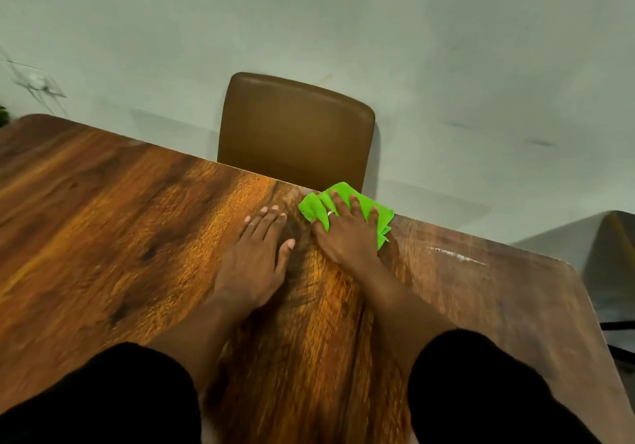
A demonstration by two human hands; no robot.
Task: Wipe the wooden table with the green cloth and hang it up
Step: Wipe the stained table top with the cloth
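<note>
The wooden table [113, 223] fills the lower frame, with brown and orange grain. A bright green cloth [321, 205], folded, lies at the table's far edge, near the middle. My right hand [347, 234] presses flat on the cloth with fingers spread; a ring shows on one finger. My left hand [256, 254] rests palm down on the bare wood just left of the cloth, holding nothing. Both forearms reach out of black sleeves at the bottom.
A brown padded chair [295, 127] stands pushed in behind the table's far edge, right behind the cloth. A pale floor lies beyond. Whitish scuff marks [453, 254] streak the wood at the right. Another piece of furniture [615, 237] sits at the right edge.
</note>
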